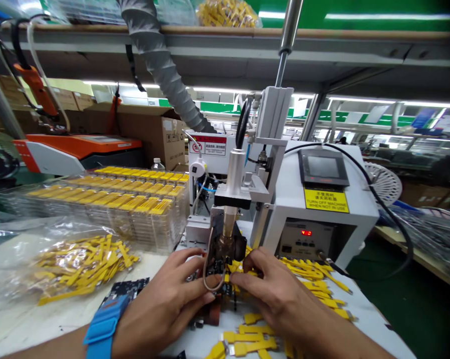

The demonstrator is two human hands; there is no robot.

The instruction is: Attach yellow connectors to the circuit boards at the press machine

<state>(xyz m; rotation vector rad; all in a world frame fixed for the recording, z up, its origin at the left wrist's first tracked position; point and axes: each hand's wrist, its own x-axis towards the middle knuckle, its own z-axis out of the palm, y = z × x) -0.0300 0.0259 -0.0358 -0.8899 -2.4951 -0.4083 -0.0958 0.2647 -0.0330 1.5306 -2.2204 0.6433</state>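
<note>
My left hand (172, 294), with a blue wrist strap (107, 319), reaches to the left side of a dark holder beneath the press head (230, 219) of a bench machine. Its thumb and fingers close in around small dark parts there, whose kind I cannot make out. On the right side, my right hand (275, 286) has its thumb and forefinger bent together at a short yellow flat cable (234, 276) under the head. The fingertips partly hide that cable. A thin wire loop hangs in front of the left fingertips. Near my left forearm lies a dark circuit board (125, 289).
More yellow cables with metal plugs (253, 344) lie around my right hand. At left are a plastic bag of yellow cables (86, 269) and stacked clear trays (146, 229). The white control box (322, 199) stands right. A grey hose (165, 70) hangs above.
</note>
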